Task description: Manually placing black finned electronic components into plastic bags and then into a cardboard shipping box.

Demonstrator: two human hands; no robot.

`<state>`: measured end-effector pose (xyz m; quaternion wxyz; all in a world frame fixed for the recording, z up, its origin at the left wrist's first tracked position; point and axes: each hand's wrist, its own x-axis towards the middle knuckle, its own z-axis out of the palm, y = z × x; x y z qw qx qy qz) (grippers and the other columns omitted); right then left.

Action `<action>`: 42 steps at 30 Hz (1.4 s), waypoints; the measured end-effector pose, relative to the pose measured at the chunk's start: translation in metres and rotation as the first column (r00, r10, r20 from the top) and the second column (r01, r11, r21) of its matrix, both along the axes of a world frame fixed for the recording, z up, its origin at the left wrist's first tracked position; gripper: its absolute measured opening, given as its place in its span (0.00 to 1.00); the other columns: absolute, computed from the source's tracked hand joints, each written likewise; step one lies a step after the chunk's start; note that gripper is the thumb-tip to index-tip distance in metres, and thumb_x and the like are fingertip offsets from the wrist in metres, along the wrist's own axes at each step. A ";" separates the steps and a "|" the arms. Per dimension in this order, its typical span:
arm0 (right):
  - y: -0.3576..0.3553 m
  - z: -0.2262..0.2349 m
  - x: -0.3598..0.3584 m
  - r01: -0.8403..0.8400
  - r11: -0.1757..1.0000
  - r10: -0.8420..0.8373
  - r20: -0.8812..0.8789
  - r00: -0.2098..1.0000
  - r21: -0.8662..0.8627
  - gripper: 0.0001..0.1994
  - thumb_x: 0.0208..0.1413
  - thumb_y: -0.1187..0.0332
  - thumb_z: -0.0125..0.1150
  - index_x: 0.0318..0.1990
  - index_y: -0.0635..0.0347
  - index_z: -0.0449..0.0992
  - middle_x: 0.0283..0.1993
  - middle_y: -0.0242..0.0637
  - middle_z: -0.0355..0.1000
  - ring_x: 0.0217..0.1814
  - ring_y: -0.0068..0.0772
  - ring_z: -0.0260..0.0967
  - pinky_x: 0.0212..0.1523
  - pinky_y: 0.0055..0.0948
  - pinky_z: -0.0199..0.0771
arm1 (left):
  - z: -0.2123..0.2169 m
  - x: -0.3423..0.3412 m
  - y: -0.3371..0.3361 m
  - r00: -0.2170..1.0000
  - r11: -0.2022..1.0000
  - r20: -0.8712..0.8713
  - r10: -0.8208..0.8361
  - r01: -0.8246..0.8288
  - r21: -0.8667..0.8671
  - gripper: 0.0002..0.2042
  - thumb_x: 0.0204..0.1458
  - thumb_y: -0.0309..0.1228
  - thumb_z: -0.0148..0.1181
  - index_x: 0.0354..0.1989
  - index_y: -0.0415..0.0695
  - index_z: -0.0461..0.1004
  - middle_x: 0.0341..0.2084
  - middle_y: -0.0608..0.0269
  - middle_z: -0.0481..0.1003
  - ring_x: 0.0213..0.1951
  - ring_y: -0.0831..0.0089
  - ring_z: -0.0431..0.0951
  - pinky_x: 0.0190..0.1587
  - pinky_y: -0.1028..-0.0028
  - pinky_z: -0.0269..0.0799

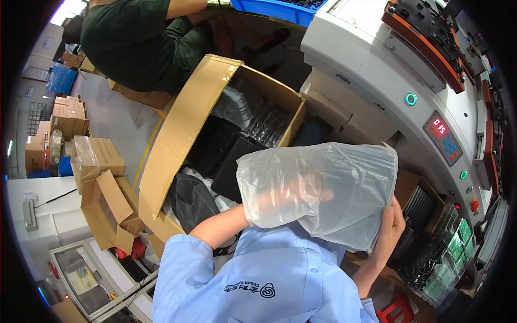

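Observation:
A translucent plastic bag (350, 199) is spread in front of my chest, its film wrinkled and cloudy. My left hand (307, 188) reaches inside it and shows faintly through the film, fingers seemingly stretched out toward the right. At the bag's lower right edge, my right hand (395, 220) is closed, pinching the film. Faint parallel ridges run along the bag's upper right; I cannot tell whether they are folds or something inside. Just beyond the bag stands a large open cardboard box (180, 145), holding black ridged trays (223, 156) and clear plastic wrapping.
To the right is a white machine (355, 54) with a lit control panel (444, 137). A smaller box (417, 199) and clear trays with green boards (449, 258) sit below it. A person in dark clothes (129, 43) bends at the far left. Cardboard boxes (102, 156) stand left.

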<state>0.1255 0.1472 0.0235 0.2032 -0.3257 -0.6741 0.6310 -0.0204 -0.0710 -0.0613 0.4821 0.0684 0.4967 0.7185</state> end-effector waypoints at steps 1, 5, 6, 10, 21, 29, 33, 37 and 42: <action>-0.001 0.003 -0.004 0.057 0.998 -0.057 -0.001 0.998 0.015 0.13 0.57 0.72 0.52 0.47 0.70 0.72 0.40 0.33 0.71 0.40 0.18 0.63 0.45 0.18 0.61 | 0.001 0.002 0.008 1.000 1.000 -0.022 0.001 -0.002 -0.021 0.21 0.53 0.31 0.56 0.54 0.37 0.65 0.47 0.55 0.72 0.47 0.70 0.73 0.49 0.72 0.70; 0.007 -0.010 -0.002 -0.030 0.998 0.031 -0.005 1.000 0.063 0.04 0.57 0.74 0.54 0.33 0.64 0.72 0.31 0.23 0.65 0.32 0.12 0.55 0.35 0.14 0.56 | 0.019 0.006 -0.016 0.994 0.996 -0.105 -0.004 -0.006 -0.093 0.22 0.52 0.31 0.57 0.55 0.37 0.65 0.47 0.56 0.72 0.47 0.70 0.73 0.50 0.72 0.69; 0.007 -0.008 0.000 -0.018 0.997 0.018 0.007 1.000 -0.069 0.05 0.58 0.72 0.54 0.31 0.62 0.69 0.30 0.22 0.62 0.32 0.10 0.54 0.33 0.12 0.54 | 0.018 -0.005 -0.002 0.992 0.994 -0.124 -0.007 -0.006 -0.109 0.22 0.52 0.31 0.57 0.55 0.37 0.65 0.47 0.56 0.72 0.47 0.70 0.73 0.50 0.72 0.69; 0.019 -0.010 -0.004 0.034 0.995 -0.042 -0.078 0.996 -0.097 0.05 0.59 0.71 0.50 0.36 0.64 0.69 0.32 0.24 0.62 0.33 0.12 0.55 0.36 0.13 0.57 | 0.033 -0.023 -0.015 0.979 0.984 -0.200 -0.028 -0.008 -0.176 0.23 0.51 0.31 0.58 0.55 0.37 0.64 0.47 0.56 0.71 0.47 0.70 0.72 0.51 0.72 0.68; 0.036 -0.018 -0.027 0.205 0.974 -0.214 -0.082 0.973 -0.100 0.05 0.59 0.68 0.54 0.37 0.59 0.71 0.34 0.26 0.69 0.35 0.13 0.64 0.38 0.17 0.65 | 0.066 -0.060 -0.039 0.923 0.940 -0.372 -0.095 -0.040 -0.339 0.26 0.49 0.31 0.61 0.56 0.37 0.62 0.48 0.57 0.71 0.48 0.70 0.71 0.52 0.74 0.65; 0.094 -0.011 0.029 0.527 0.842 -0.539 -0.207 0.817 -0.114 0.15 0.57 0.64 0.54 0.49 0.63 0.69 0.48 0.40 0.68 0.49 0.32 0.69 0.48 0.31 0.72 | 0.080 -0.074 -0.151 0.905 0.807 -0.395 0.155 -0.347 -0.478 0.28 0.45 0.31 0.64 0.55 0.37 0.63 0.46 0.59 0.71 0.47 0.72 0.69 0.51 0.77 0.63; 0.081 0.001 0.022 0.502 0.859 -0.512 -0.213 0.832 -0.102 0.17 0.54 0.65 0.56 0.49 0.64 0.68 0.46 0.40 0.68 0.47 0.31 0.68 0.48 0.31 0.71 | 0.048 -0.057 -0.179 0.886 0.721 -0.461 0.053 -0.353 -0.596 0.22 0.45 0.34 0.65 0.45 0.36 0.66 0.36 0.63 0.70 0.40 0.75 0.69 0.44 0.77 0.64; 0.081 -0.008 0.018 0.443 0.894 -0.447 -0.212 0.869 -0.068 0.17 0.52 0.68 0.57 0.48 0.65 0.67 0.44 0.40 0.68 0.44 0.31 0.68 0.47 0.29 0.70 | 0.036 -0.048 -0.169 0.871 0.569 -0.412 -0.268 -0.202 -0.797 0.26 0.47 0.38 0.63 0.50 0.34 0.64 0.38 0.56 0.72 0.42 0.70 0.72 0.46 0.74 0.66; 0.060 0.002 0.003 0.279 0.960 -0.277 -0.296 0.914 -0.035 0.17 0.46 0.68 0.51 0.45 0.65 0.66 0.40 0.37 0.65 0.43 0.27 0.64 0.47 0.25 0.63 | 0.032 -0.046 -0.142 0.693 0.382 -0.507 -0.513 -0.345 -0.857 0.33 0.50 0.48 0.58 0.57 0.34 0.60 0.42 0.41 0.69 0.49 0.51 0.70 0.51 0.63 0.65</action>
